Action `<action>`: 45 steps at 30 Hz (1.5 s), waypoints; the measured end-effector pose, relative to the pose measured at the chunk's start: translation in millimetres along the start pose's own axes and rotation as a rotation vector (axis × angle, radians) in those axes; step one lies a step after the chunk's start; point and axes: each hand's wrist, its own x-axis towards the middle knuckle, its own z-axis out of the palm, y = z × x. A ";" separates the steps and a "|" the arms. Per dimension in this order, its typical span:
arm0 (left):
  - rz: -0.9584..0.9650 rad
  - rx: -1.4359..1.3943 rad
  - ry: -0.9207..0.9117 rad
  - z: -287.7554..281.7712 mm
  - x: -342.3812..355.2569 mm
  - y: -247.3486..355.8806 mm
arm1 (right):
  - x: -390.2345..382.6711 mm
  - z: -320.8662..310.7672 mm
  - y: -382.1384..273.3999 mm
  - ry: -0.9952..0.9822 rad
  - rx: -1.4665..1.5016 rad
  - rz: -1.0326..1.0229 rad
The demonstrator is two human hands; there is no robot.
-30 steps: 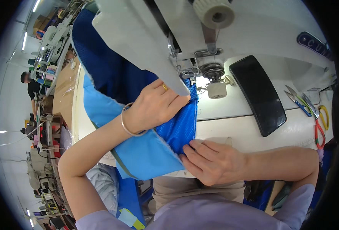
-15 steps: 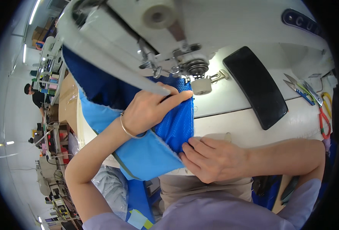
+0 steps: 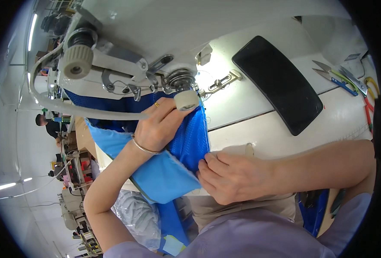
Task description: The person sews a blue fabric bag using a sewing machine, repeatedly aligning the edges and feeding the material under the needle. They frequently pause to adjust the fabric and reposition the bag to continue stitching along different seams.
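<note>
Bright blue mesh fabric [image 3: 191, 139] lies under the sewing machine [image 3: 126, 36], its straight right edge running from the needle area towards me. A light blue piece [image 3: 164, 178] with a raw edge lies against it, and darker blue cloth [image 3: 100, 103] spreads behind. My left hand [image 3: 158, 124], wearing a ring and a bangle, rests palm down on the mesh beside the stitching area; its fingers are extended, the tips partly hidden behind the cream knob [image 3: 186, 100]. My right hand [image 3: 229, 176] pinches the mesh's near right corner, fingers closed.
Right of the needle area, a black phone [image 3: 278, 84] lies on the machine bed. Farther right are snips [image 3: 334, 77] and red-handled scissors [image 3: 368, 112]. A plastic-wrapped bundle [image 3: 136, 213] sits below the table at left. Another person [image 3: 50, 127] works at the far left.
My view has shifted, so the machine head appears lower and farther left. My left hand now sits partly behind the knob, and my right hand still pinches the corner.
</note>
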 end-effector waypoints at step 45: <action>0.002 -0.063 0.349 36.7 -0.5 -19.7 | 11.6 -7.4 19.2 -0.016 -0.053 0.032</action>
